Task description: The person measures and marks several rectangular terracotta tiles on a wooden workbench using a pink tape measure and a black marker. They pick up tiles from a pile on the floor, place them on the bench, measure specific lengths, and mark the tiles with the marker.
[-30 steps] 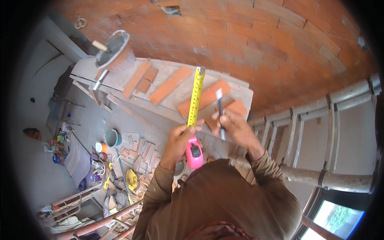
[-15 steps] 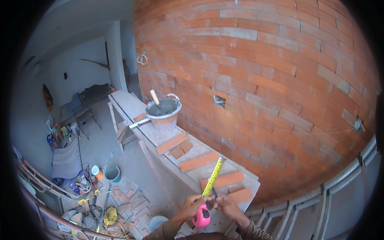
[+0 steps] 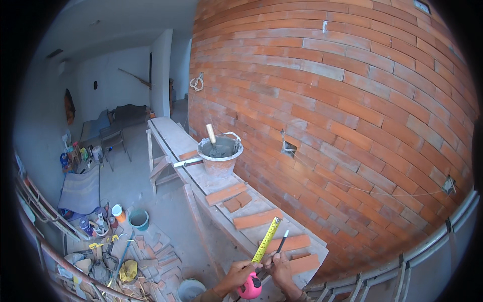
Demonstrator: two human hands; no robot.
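Observation:
In my left hand (image 3: 237, 276) is a pink tape measure (image 3: 250, 288), its yellow blade (image 3: 267, 240) drawn out a short way and slanting up over the plank. My right hand (image 3: 282, 271), close beside it, pinches a slim dark marker or pencil (image 3: 282, 242) with a pale end pointing upward. Beyond both hands, orange brick strips lie on the plank: one (image 3: 289, 243) partly behind the marker, another (image 3: 256, 218) farther off, and one (image 3: 305, 263) by the near right corner. Two small cut brick pieces (image 3: 236, 202) sit beside a longer strip (image 3: 226, 193).
A mortar bucket (image 3: 219, 167) with a wooden-handled tool (image 3: 211, 133) stands on the long raised plank (image 3: 168, 130). The brick wall (image 3: 352, 116) rises along its right side. Metal rails (image 3: 432, 251) run at lower right. Broken bricks, a green bucket (image 3: 139, 220) and a pale bucket (image 3: 191, 290) are below.
My view has shifted, so the plank and bucket appear lower and farther right. The marker in my right hand now points up and shows more fully. The tape measure stays in my left hand.

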